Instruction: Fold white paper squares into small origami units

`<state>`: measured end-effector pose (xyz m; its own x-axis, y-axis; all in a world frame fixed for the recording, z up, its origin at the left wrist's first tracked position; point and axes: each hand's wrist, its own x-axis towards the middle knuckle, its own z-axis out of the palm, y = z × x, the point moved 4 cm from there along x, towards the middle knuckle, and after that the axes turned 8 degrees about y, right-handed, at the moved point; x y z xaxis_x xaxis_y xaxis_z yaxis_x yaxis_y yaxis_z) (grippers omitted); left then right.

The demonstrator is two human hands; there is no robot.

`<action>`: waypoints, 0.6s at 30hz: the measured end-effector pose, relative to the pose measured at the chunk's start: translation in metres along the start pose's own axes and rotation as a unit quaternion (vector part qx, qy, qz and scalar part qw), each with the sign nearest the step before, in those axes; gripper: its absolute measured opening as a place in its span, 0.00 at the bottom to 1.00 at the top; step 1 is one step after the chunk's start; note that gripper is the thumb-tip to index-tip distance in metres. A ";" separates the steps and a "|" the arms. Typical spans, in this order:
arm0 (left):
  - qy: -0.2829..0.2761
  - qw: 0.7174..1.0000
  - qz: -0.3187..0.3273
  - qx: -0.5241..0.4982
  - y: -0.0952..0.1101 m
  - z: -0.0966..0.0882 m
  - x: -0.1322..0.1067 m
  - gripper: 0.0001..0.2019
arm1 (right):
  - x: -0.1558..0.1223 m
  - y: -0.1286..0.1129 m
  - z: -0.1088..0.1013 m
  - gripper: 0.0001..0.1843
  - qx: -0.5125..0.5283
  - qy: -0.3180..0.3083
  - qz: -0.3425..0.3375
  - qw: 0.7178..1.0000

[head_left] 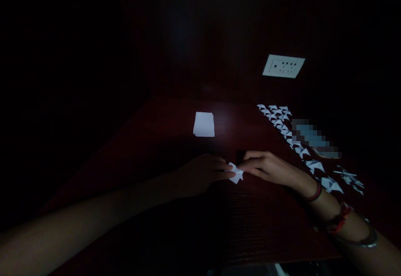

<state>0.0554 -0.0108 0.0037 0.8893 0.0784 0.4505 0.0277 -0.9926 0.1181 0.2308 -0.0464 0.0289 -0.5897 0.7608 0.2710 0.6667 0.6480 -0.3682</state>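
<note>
A small piece of folded white paper (pixel 237 176) lies near the middle of the dark red table, between my two hands. From the left, my left hand (pixel 206 171) grips its edge, with the fingers over it and the thumb along its near side. My right hand (pixel 266 166) reaches in from the other side, fingers drawn together at the paper's upper right corner. Dim light hides the exact fingertip contact. Beyond the hands sits a stack of white paper sheets (pixel 204 124).
Several folded white paper pieces (pixel 283 127) run in rows along the table's right side. Beside them are a blurred-out oval object (pixel 326 153) and a small heap of white paper scraps (pixel 351 179). A white wall socket (pixel 283 66) is on the dark back panel.
</note>
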 end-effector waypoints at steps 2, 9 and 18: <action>-0.003 1.000 0.002 -0.006 0.000 0.000 0.000 0.26 | 0.001 -0.001 0.001 0.14 0.008 0.002 0.001 1.000; -0.016 1.000 -0.003 0.000 0.002 -0.001 0.002 0.24 | 0.007 -0.002 0.004 0.11 0.018 0.021 0.024 0.999; -0.017 1.000 -0.004 0.008 0.003 0.000 0.002 0.21 | 0.010 0.000 0.005 0.07 0.028 0.050 0.060 0.997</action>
<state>0.0577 -0.0136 0.0052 0.9040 0.0829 0.4194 0.0412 -0.9933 0.1076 0.2220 -0.0391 0.0269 -0.4566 0.8343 0.3091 0.7015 0.5512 -0.4517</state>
